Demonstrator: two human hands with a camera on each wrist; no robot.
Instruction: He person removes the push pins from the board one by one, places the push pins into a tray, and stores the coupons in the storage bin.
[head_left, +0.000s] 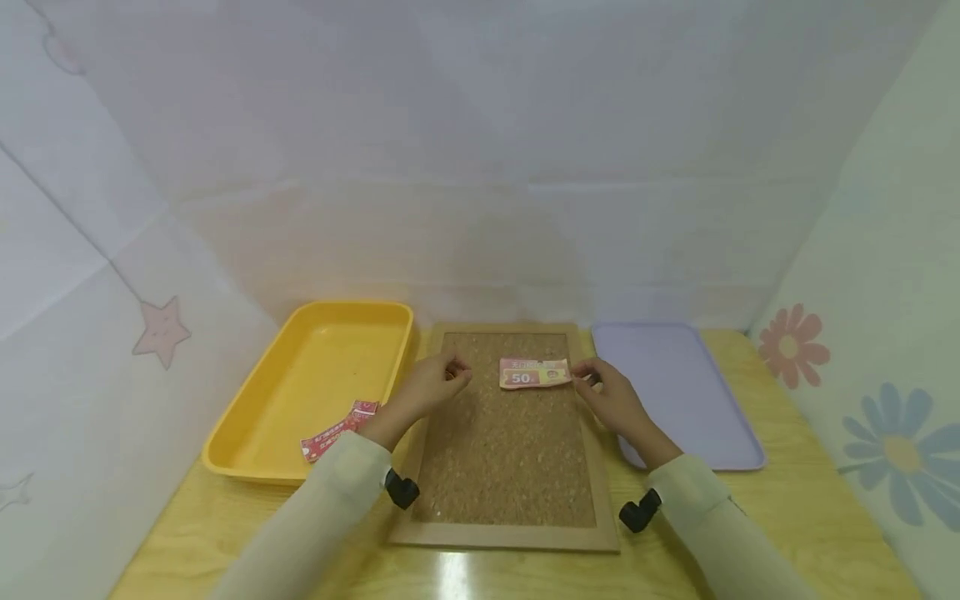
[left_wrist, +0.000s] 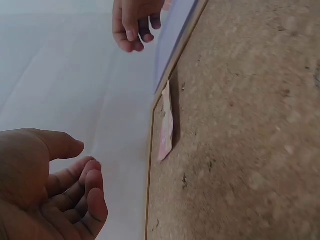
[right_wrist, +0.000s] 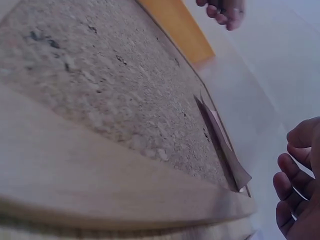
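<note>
A pink and yellow paper coupon marked "50" lies on the upper part of a wood-framed cork board. Its edges curl up off the cork in both wrist views. To the left of the coupon hovers my left hand, fingers loosely bent and nothing between them. My right hand is at the coupon's right end in the head view; the right wrist view shows its relaxed fingers apart from the paper, holding nothing.
On the left stands a yellow tray with red paper coupons at its near right side, partly behind my left forearm. A flat lilac tray lies right of the board. White sheeting closes off the back and sides.
</note>
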